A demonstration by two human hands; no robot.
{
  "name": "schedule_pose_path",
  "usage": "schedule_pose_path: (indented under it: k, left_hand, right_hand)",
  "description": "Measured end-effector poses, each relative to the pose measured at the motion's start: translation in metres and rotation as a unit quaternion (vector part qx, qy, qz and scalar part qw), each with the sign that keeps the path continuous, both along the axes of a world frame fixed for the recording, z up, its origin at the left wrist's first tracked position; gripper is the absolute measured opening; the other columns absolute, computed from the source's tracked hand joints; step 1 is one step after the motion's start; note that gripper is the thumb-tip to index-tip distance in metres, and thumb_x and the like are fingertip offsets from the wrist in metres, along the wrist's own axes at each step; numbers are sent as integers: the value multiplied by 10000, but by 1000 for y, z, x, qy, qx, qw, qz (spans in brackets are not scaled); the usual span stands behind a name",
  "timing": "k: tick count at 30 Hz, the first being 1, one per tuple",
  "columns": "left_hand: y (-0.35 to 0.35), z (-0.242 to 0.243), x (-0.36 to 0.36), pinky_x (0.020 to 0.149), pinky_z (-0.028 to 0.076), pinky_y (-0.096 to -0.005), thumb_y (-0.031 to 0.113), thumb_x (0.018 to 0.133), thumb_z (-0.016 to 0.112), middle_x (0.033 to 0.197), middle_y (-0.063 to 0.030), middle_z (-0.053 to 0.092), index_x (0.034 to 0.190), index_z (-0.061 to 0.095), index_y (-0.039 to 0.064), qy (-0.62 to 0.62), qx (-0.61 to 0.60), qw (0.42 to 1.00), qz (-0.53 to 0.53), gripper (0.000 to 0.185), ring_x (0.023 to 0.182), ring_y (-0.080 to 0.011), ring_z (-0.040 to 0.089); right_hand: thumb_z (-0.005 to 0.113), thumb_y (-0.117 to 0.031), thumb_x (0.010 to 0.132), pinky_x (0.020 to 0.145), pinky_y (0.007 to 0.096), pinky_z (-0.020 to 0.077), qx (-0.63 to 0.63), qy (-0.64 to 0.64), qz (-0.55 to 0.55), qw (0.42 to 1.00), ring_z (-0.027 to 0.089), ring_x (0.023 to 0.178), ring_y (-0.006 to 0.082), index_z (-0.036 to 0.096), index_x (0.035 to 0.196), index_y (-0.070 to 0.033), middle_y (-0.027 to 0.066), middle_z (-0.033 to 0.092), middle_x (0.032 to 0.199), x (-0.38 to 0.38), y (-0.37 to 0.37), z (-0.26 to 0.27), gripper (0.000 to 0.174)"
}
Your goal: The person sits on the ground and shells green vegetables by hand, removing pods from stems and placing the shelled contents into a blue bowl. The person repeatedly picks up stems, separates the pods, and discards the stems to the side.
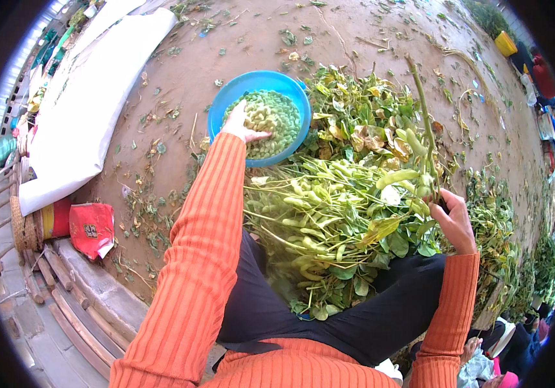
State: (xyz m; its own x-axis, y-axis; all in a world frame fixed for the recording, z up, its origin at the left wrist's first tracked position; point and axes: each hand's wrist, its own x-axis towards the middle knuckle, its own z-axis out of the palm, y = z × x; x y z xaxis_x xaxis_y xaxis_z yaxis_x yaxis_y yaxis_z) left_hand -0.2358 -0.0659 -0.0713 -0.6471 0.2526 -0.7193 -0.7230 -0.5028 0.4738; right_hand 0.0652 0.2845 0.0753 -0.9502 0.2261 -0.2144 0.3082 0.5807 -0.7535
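Observation:
My left hand (246,125) is inside a blue plastic basin (216,127), resting over a heap of shelled green beans (281,119). Its thumb and fingers are spread apart; whether beans lie under the palm is hidden. My right hand (453,220) grips an upright bean plant stalk (425,97) near its lower visible end. Plump green pods (396,178) and a yellowing leaf hang from that stalk. Between my knees is a pile of pods on thin stems (311,208), mixed with leaves, reaching up beside the basin's right side.
Stripped leaves (360,111) are heaped beyond the pods, and more bean plants (493,228) lie to my right. A white sheet (98,92), a red bag (91,228) and wooden poles (81,325) are at left. Other people (515,347) are partly seen at lower right.

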Motion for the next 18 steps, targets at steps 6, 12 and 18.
schedule_pose_path:
  k: [6, 12, 18]
  left_hand:
    - [27, -7, -25, 973, 306, -638, 339, 957, 352, 1350, -158, 384, 1340, 295, 75, 28, 52, 998, 4, 469, 1234, -351, 389]
    - [40, -12, -33, 707, 570, -468, 156, 916, 469, 1201, -171, 483, 1247, 360, -3, 62, -82, 995, -4, 384, 1035, -329, 543]
    - [20, -9, -34, 616, 580, -347, 90, 836, 554, 951, -277, 561, 1117, 397, -86, 163, -128, 976, -66, 367, 753, -321, 644]
  right_hand:
    - [549, -70, 787, 554, 208, 355, -4, -15, -33, 999, 428, 612, 36, 597, 827, 16, -35, 505, 649, -2, 1, 2, 107]
    - [625, -73, 765, 520, 209, 324, -10, -5, -90, 996, 382, 580, 26, 533, 772, -18, -64, 457, 622, -1, 8, -4, 107]
    - [695, -151, 739, 474, 216, 293, 97, 75, -124, 985, 372, 540, 28, 588, 736, -18, -75, 456, 591, -3, 13, 0, 171]
